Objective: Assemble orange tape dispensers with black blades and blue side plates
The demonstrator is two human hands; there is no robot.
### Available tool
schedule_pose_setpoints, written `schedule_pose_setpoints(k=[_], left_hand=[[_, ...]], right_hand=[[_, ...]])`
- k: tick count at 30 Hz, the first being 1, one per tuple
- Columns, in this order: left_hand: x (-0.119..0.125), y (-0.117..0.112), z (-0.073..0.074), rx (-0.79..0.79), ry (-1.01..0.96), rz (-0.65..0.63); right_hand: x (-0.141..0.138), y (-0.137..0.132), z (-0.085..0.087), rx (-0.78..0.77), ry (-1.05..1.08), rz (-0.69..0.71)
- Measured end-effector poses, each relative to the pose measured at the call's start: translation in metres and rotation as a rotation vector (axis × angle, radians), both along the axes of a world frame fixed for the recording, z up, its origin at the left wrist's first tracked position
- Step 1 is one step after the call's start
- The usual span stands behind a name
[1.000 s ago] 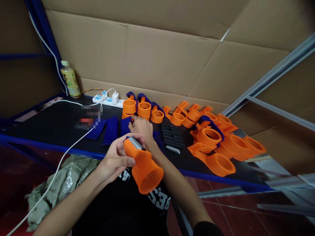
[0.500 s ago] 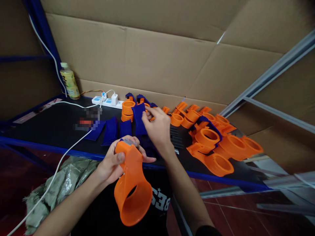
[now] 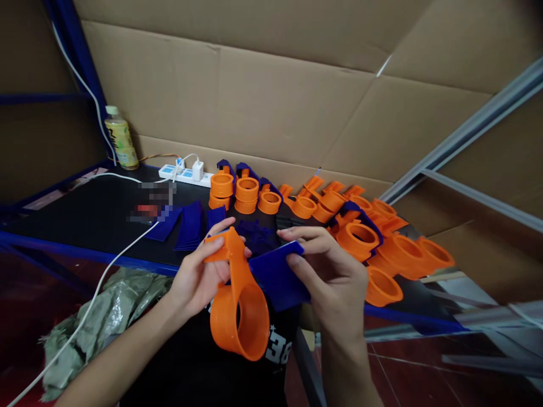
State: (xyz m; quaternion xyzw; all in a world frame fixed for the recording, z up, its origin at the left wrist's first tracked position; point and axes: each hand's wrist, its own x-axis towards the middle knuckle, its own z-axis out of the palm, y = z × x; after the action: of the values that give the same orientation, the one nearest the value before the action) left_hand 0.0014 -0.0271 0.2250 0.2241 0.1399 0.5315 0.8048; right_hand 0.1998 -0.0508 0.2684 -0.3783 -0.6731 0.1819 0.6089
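Upper left: drink bottle and power strip at the back of the black bench. Centre-left: left hand is closed around the narrow top end of an orange funnel-shaped part. Its long axis runs top to bottom, with the wide ring mouth at the bottom, off the bench edge. Just right of its neck, touching or nearly so: a flat blue plate, tilted, with its near edge facing the neck. Right hand pinches the plate's right side, thumb against fingers. Right of frame: loose orange collars on the bench, well apart from both hands.
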Motion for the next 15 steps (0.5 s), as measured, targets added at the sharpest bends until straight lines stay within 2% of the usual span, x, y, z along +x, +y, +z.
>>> schedule_pose_setpoints(k=[6, 8, 13, 15], left_hand=[[0.000, 0.003, 0.003, 0.073, -0.019, -0.031], [0.002, 0.003, 0.002, 0.123, 0.024, -0.014], [0.000, 0.004, -0.005, 0.223, 0.070, 0.035], [-0.002, 0.005, -0.008, 0.242, 0.073, 0.063]], right_hand=[[0.001, -0.010, -0.010, 0.034, 0.058, -0.209], [0.000, -0.014, -0.012, -0.009, 0.010, -0.161], [-0.011, -0.025, -0.010, -0.209, -0.017, 0.099], [-0.016, -0.028, -0.010, -0.238, -0.050, 0.142]])
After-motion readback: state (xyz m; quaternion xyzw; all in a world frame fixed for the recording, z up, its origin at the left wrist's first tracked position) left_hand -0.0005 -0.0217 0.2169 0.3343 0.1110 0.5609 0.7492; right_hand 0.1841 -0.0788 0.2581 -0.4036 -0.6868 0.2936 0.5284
